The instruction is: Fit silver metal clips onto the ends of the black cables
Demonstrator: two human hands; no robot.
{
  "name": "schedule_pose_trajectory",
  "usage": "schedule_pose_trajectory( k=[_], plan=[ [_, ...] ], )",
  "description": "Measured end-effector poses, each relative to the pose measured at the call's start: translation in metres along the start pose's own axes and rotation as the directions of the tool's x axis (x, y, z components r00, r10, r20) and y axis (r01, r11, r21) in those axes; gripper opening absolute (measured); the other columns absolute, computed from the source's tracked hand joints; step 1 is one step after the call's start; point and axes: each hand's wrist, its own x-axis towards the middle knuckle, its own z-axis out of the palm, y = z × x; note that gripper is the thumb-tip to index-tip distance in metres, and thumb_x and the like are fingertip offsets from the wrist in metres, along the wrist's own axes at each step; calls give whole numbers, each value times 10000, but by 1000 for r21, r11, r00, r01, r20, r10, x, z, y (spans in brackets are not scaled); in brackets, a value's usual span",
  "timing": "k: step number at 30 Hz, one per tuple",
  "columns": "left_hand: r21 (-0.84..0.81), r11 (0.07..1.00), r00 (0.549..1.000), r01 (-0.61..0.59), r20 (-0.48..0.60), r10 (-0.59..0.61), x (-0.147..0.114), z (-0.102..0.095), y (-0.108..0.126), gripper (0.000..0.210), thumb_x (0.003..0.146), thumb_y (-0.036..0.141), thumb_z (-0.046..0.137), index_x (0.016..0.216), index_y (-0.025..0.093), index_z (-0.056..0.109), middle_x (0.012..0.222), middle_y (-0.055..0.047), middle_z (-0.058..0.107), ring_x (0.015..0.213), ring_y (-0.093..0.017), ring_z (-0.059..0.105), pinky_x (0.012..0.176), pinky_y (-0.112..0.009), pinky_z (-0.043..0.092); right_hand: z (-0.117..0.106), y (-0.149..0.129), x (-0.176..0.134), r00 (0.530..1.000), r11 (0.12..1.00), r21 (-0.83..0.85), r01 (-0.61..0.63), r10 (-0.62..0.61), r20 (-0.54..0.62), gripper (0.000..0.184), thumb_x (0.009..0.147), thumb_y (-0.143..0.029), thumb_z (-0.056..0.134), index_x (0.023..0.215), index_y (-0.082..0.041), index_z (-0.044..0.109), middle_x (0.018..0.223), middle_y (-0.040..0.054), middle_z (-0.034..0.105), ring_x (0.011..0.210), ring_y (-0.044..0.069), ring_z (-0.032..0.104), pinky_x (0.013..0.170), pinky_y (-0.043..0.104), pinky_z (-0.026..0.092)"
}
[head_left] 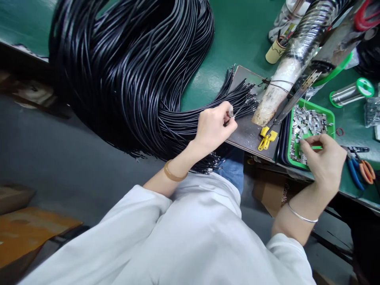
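I am finding the black cables (133, 79) heaped beyond and to the left of the left hand (218, 122), their near strands running behind its wrist and fanning out just past its fingers. That hand is closing thumb and fingertips in a narrow pinch on what is appearing to be one thin cable end (227, 124); the fingers are partly hiding it. The right hand (323, 156) is hovering at the near edge of a green tray (331, 122), thumb and forefinger drawn close together; I cannot tell whether they are gripping anything. Small metal pieces (310, 122) are filling the tray just beyond those fingertips.

Between the hands, a yellow-handled tool (267, 138) is resting on a dark board (245, 134), below a whitish pipe (280, 85) bound with wire. To the right of the right hand, blue-and-orange pliers (360, 170) are lying near a small red band (340, 131).

On markings: a reel (352, 93) beyond the right hand is showing a white centre label, too small for me to read. A cream cup (274, 51) farther off is bearing dark lines I cannot decipher.

A smooth green tabletop (192, 93) is supporting everything. Below both hands, I am noting a grey floor (97, 152) and a cardboard box (268, 192).
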Motion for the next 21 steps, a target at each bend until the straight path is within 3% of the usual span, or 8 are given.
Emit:
schedule_pose_trajectory(
  k=[2,5,8,10,14,16,18,21],
  plan=[
    [-192,978,996,80,52,-71,-5,-10,-1,114,801,124,578,895,152,636,602,48,549,527,-80,473,602,-217,372,-8,-11,-16,994,1000,5,17,-17,-109,95,761,-268,733,795,-200,677,853,18,749,690,120,665,642,242,477],
    [-324,941,931,96,364,31,-10,-24,5,107,814,172,609,871,140,693,577,48,550,531,-68,452,575,-196,344,-14,-23,-28,992,994,57,93,-88,-90,58,793,-229,692,791,-211,637,957,20,753,842,136,695,669,217,504],
    [-414,909,712,53,654,257,-13,-30,19,180,838,181,622,942,141,764,597,38,579,542,-58,446,580,-186,351,-10,-27,-22,985,983,73,170,-171,10,80,790,-214,692,758,-210,620,980,24,748,812,121,679,666,208,496],
    [-489,871,576,45,725,377,-14,-29,28,200,849,169,623,970,135,778,612,30,596,538,-52,436,581,-182,362,-6,-25,-13,978,978,-20,207,-207,12,87,792,-207,689,751,-207,612,925,24,734,746,110,643,680,220,473],
    [-606,751,409,262,775,482,-19,-20,35,176,867,189,625,916,88,762,647,-19,655,565,-67,543,597,-184,433,1,-16,1,975,941,-265,211,-220,-5,120,800,-246,685,738,-206,591,767,19,687,663,109,582,700,272,414],
    [-600,625,407,499,799,442,-23,-13,33,203,883,234,624,954,76,729,641,-27,662,545,-80,578,570,-194,468,0,-15,2,979,950,-262,172,-195,-65,122,786,-256,695,733,-203,598,734,27,685,631,109,582,680,282,421],
    [-598,453,513,661,801,308,-26,-6,28,209,889,267,625,975,88,688,645,-15,662,464,-59,525,472,-183,423,-3,-22,-5,968,978,-164,132,-163,-192,116,765,-258,717,746,-194,622,733,43,693,590,109,581,634,279,453],
    [-660,279,669,698,739,75,-26,4,23,184,873,277,646,931,103,634,634,-2,663,382,-20,415,373,-158,282,-8,-56,-27,900,976,157,148,-67,-430,150,737,-246,765,773,-181,635,772,65,705,581,134,620,525,272,482]
  ],
)
